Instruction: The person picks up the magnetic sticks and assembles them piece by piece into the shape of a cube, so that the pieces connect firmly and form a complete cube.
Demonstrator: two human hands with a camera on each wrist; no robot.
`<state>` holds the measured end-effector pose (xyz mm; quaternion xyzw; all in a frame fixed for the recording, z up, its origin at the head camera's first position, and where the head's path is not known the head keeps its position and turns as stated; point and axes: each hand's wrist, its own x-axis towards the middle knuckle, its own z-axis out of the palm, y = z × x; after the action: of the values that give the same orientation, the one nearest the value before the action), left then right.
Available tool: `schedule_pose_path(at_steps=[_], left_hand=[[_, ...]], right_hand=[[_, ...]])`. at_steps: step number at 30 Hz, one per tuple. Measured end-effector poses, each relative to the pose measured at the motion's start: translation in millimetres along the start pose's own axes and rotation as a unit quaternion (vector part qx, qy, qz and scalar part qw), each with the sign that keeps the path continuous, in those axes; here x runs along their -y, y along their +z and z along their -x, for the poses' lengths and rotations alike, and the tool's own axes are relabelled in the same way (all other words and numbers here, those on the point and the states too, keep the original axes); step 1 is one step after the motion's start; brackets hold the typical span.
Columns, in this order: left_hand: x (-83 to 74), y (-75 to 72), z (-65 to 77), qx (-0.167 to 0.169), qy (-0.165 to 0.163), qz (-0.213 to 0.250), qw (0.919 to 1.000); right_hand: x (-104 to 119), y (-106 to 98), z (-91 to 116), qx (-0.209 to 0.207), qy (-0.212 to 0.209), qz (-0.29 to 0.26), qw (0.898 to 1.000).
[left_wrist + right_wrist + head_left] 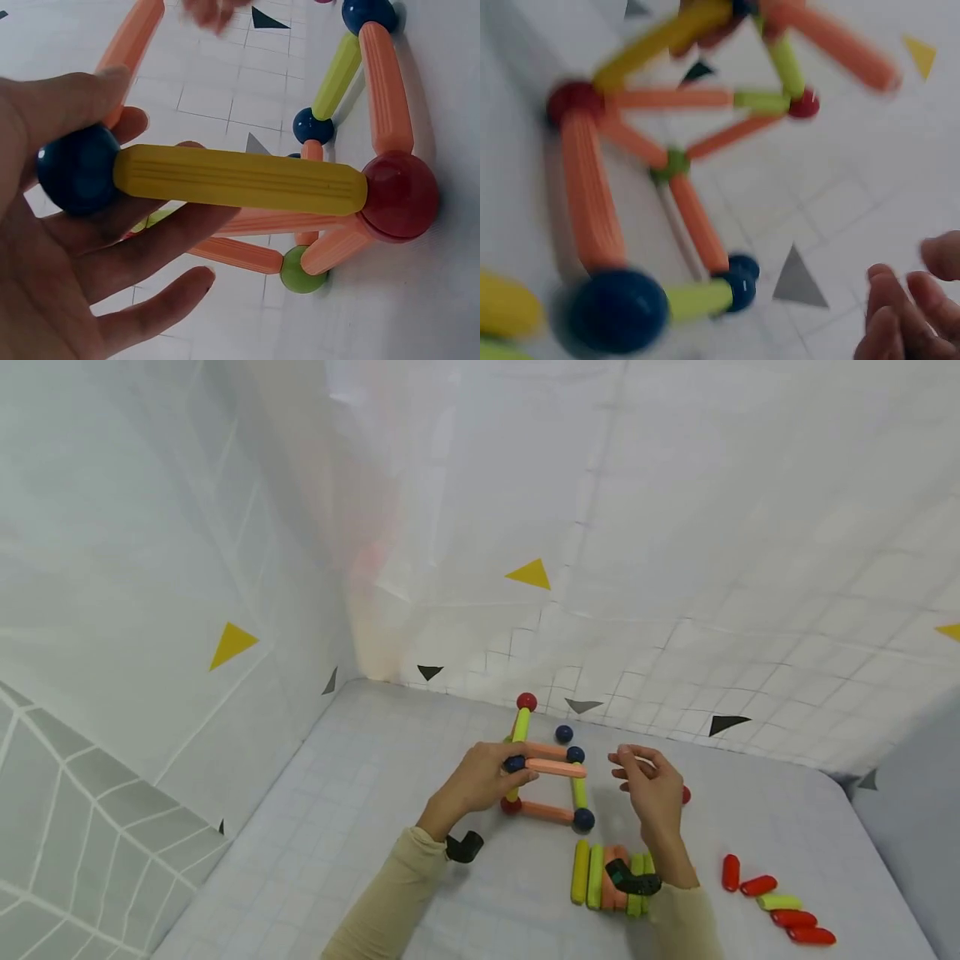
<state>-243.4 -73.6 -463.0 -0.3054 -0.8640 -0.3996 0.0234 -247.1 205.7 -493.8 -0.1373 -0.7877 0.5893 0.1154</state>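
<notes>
Left hand: (480, 772) thumb and fingers pinch the structure where the held blue ball (514, 763) meets the held orange rod (558, 768); this rod points toward the right hand, its far end free.
Right hand: (651, 785) apart from the left hand and from the structure, fingers loosely bent, nothing visible in its grasp.
Structure: rods and balls joined into a frame, below the left hand and between the two hands.
Yellow rod: (240, 178) runs from the held blue ball down to the lower red ball (401, 196) beneath the left hand.
Upper red ball: (527, 702) beyond the left hand, joined to the held blue ball by a yellow-green rod (522, 725).
Base: from the lower red ball, the front orange rod (547, 812) reaches to the front blue ball (583, 819), on the side toward the right hand; a green ball (302, 270) joins rods on the far side.
Extra blue ball: (564, 734) beyond the gap between the hands, just behind the base's far blue ball (575, 754).
Lone red ball: (686, 794) just right of the right hand.
Rod row: yellow, yellow-green and orange rods (595, 877) side by side, nearer the person than the right hand, partly hidden by its wrist camera (632, 880).
Short pieces: red rods (793, 918) and one yellow-green piece (780, 902), right of the right wrist.
</notes>
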Motion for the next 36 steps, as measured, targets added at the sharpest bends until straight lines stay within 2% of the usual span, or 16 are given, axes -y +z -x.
schedule_pose_path(at_steps=[2,4,7,9,13,15,17,19,22,28,33,36], left_hand=[[0.5,-0.4,-1.0,0.003,-0.005,0.003,1.0000],[1.0,-1.0,-1.1,0.006,-0.012,0.003,0.9999],[2.6,-1.4,-0.9,0.009,-0.024,0.000,0.9997],[3.6,-1.3,-0.6,0.010,-0.023,-0.002,0.9997],[4.1,0.8,0.9,0.010,-0.010,-0.004,0.9999],[3.4,2.1,1.7,0.011,-0.003,-0.004,0.9999],[2.8,3.4,2.1,0.010,0.000,-0.003,0.9999],[1.9,4.0,1.5,0.007,0.007,-0.005,0.9999],[2.1,3.3,-0.3,0.003,0.009,-0.004,0.9999],[1.5,1.8,-1.0,0.013,-0.017,-0.011,0.9997],[0.7,0.3,-1.4,0.006,-0.039,-0.023,0.9990],[0.6,-0.7,-3.3,0.005,-0.036,-0.024,0.9991]], right_hand=[[-4,2,-23,0.013,-0.024,0.066,0.997],[-8,8,-44,0.051,-0.059,0.125,0.989],[-11,23,-70,0.126,-0.117,0.185,0.968],[-12,35,-82,0.182,-0.134,0.203,0.953],[-14,57,-95,0.268,-0.104,0.230,0.930],[-16,65,-98,0.289,-0.082,0.241,0.923],[-19,70,-99,0.294,-0.079,0.249,0.919],[-20,72,-99,0.287,-0.088,0.249,0.921],[-21,70,-100,0.265,-0.098,0.232,0.931],[-22,45,-97,0.228,-0.080,0.175,0.954],[-13,15,-77,0.212,-0.052,0.107,0.970],[-6,-3,-57,0.204,-0.043,0.066,0.976]])
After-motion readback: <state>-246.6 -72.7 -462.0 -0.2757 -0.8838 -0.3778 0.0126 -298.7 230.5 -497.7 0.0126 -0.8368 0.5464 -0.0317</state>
